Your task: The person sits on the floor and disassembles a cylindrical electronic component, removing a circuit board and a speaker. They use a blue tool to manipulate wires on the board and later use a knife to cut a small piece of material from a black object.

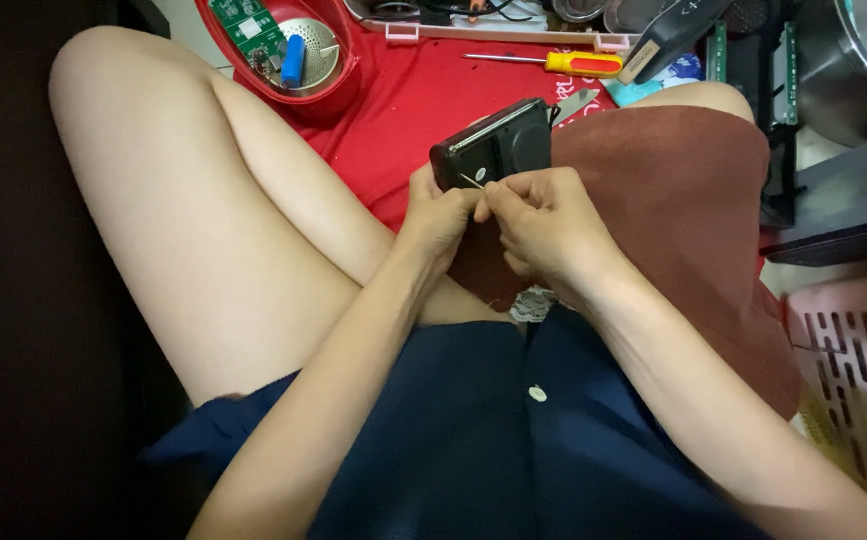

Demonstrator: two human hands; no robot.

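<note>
Right hand grip: the right hand point(543, 215) has thumb and forefinger pinched shut on a thin metal pin point(470, 181), its tip lying against the face of the black device.
Left hand grip: the left hand point(440, 212) is closed around the lower edge of the small black electronic device point(493, 145), holding it tilted up above the lap.
Device: casing looks whole and closed on the side in view; no part seems lifted off it yet.
Progress, as judged: work on the casing appears at an early, probing stage, with opening left to do.
Nearby: a yellow-handled screwdriver point(563, 63) lies unused on the red cloth point(403, 110).
Further out: a red bowl point(338, 75) holds a green circuit board point(243, 22) and a small round speaker point(318, 45).
</note>
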